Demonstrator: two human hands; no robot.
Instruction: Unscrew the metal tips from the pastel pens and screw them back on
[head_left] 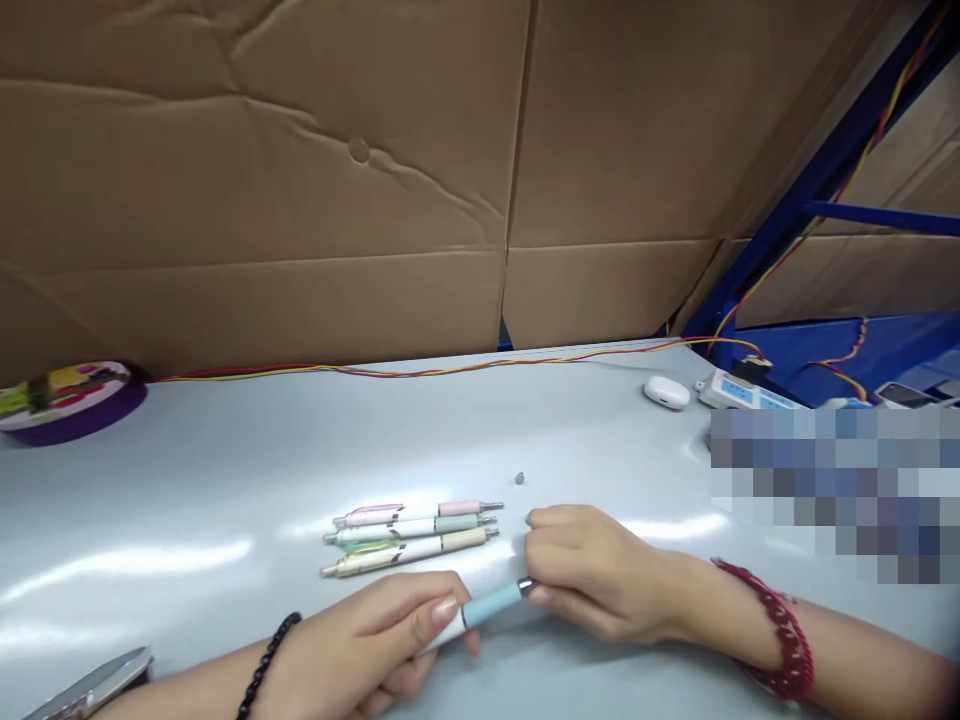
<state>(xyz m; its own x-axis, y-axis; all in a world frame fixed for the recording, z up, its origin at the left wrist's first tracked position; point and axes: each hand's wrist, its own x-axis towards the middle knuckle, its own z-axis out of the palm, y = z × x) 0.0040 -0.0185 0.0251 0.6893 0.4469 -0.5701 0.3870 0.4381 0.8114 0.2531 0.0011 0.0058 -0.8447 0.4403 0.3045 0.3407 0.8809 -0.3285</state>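
My left hand (pixel 397 640) is closed around the white barrel of a pen with a light blue grip (pixel 491 604). At the pen's silver tip, the fingers of my right hand (pixel 581 570) are pinched together; whatever else they hold is hidden. Just beyond my hands, three click pens lie side by side: a pink one (pixel 457 508), a green one (pixel 454 523) and a yellow one (pixel 461 541). Their thin ends point right. A small silver cone-shaped piece (pixel 520 479) lies by itself past the pink pen.
A round purple box (pixel 82 425) stands at the far left. A white earbud case (pixel 666 392) and a power strip (pixel 739 388) are at the back right. Red and yellow wires (pixel 405 373) run along the back edge, before cardboard (pixel 300 220). A dark glossy object (pixel 97 685) lies near my left forearm.
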